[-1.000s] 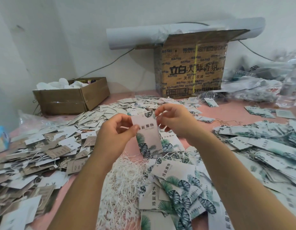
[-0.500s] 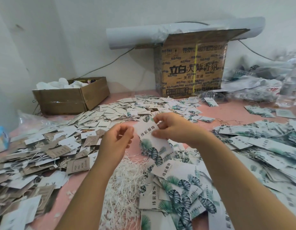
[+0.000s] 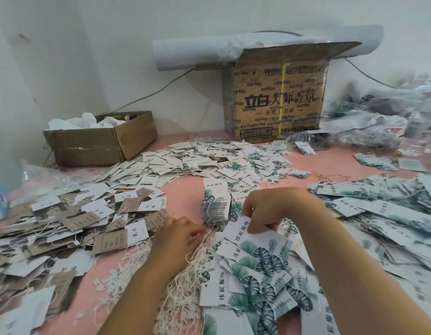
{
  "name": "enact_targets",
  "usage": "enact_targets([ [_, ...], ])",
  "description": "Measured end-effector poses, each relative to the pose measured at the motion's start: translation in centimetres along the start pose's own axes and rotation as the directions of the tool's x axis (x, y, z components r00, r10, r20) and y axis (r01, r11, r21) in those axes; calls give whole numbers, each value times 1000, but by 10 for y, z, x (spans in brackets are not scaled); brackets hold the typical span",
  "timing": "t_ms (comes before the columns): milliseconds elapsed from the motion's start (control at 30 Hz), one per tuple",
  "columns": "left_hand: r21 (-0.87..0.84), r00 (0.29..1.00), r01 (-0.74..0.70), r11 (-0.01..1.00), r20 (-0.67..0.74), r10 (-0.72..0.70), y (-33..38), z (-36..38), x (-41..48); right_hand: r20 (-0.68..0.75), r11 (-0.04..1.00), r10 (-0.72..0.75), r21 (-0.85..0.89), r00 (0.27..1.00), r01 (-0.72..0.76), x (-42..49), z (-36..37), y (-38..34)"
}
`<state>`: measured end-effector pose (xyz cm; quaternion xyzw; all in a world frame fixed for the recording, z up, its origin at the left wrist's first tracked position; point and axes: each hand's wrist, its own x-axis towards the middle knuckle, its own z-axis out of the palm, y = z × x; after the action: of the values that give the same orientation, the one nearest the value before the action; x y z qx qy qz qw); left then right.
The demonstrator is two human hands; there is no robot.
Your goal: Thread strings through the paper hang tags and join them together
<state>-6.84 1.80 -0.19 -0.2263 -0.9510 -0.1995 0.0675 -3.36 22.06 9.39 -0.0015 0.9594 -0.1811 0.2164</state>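
Note:
White paper hang tags with green leaf prints lie heaped at the front (image 3: 255,269). My right hand (image 3: 270,209) is down on this heap and pinches the top edge of one leaf tag (image 3: 243,234). My left hand (image 3: 178,238) reaches into a tangle of white strings (image 3: 185,286) beside the heap, fingers curled among the strands. A neat stack of leaf tags (image 3: 215,204) stands just beyond both hands.
Brown and white tags with strings (image 3: 76,226) cover the left of the pink table (image 3: 183,192). More tags spread across the middle and right (image 3: 391,209). A small open box (image 3: 101,141) and a tall printed carton (image 3: 277,100) stand at the back wall.
Both hands have dropped from mid-air to the table. The right hand brought its leaf tag down onto the heap. The left hand let go of the tag and moved into the strings.

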Motion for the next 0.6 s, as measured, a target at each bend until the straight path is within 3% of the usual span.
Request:
enact_targets([
  [200, -39, 1000, -24, 999, -6, 24, 3, -1, -2, 15, 1000, 29, -1, 999, -29, -3, 1, -2],
  [400, 52, 999, -38, 998, -11, 39, 5, 1, -1, -89, 998, 15, -60, 996, -21, -4, 2, -1],
  [600, -388, 995, 53, 920, -61, -83, 14, -14, -1, -231, 994, -105, 1, 967, 108, 2, 1, -1],
])
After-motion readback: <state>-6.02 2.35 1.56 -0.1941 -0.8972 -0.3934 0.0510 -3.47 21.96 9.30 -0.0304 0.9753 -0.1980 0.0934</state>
